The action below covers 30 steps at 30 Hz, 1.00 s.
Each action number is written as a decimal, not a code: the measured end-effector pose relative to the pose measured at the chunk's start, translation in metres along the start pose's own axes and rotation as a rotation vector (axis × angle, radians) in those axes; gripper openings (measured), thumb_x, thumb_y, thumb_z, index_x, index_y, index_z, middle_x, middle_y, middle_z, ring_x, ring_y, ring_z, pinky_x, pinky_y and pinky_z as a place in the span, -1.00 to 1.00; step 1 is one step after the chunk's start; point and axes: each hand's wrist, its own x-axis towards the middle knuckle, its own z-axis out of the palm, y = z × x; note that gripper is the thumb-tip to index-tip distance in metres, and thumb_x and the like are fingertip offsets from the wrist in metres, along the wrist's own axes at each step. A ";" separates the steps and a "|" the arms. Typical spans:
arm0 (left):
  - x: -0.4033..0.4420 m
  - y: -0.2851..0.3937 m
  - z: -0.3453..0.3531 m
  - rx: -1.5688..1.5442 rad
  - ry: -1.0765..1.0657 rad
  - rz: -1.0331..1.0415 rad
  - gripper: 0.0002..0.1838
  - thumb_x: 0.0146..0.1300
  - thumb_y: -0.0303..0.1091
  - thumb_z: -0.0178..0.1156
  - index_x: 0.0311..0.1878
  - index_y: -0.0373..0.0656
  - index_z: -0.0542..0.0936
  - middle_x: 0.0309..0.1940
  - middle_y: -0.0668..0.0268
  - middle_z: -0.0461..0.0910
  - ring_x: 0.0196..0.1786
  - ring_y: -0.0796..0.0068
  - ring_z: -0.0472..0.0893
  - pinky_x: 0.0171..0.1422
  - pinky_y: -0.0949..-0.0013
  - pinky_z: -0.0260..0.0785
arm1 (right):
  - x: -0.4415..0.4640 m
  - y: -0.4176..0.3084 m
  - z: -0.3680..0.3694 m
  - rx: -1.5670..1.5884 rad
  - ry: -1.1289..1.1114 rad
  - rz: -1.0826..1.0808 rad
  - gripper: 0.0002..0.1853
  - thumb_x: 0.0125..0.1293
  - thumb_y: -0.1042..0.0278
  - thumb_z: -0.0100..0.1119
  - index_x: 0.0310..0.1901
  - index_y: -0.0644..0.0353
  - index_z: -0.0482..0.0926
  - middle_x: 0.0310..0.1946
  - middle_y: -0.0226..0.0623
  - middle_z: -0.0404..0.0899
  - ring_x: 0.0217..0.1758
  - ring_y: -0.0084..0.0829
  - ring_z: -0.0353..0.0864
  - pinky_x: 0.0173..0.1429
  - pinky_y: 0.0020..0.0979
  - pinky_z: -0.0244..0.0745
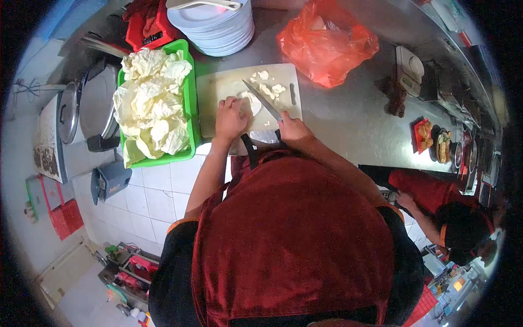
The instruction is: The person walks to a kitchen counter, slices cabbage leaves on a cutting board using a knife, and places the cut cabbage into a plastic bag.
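Observation:
On the white cutting board (215,87) my right hand (295,132) grips the handle of a kitchen knife (263,100). Its blade slants up and left across the board. My left hand (231,117) has its fingers curled against a pale piece of cabbage (253,105), just left of the blade. Small pale chopped bits (278,89) lie scattered beyond and right of the knife. A green basket (192,109) full of loose cabbage leaves (155,103) stands against the board's left side.
Behind the board are a stack of white plates (218,32), a red crate (163,32) and a red plastic bag (327,46). A white kitchen scale (409,68) and a brown cloth (393,95) lie right on the steel counter (348,117). Another person (436,212) is at lower right.

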 end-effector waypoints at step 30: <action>0.062 0.028 -0.079 0.131 -0.487 -0.165 -0.57 0.18 -0.18 0.24 0.00 -0.32 0.53 -0.32 -0.07 0.64 -0.21 -0.06 0.63 -0.06 0.15 0.46 | 0.029 0.048 0.006 0.233 -0.128 -0.237 -0.64 0.27 0.20 -0.02 -0.18 0.41 0.54 -0.31 0.21 0.62 -0.15 0.11 0.65 0.02 0.00 0.49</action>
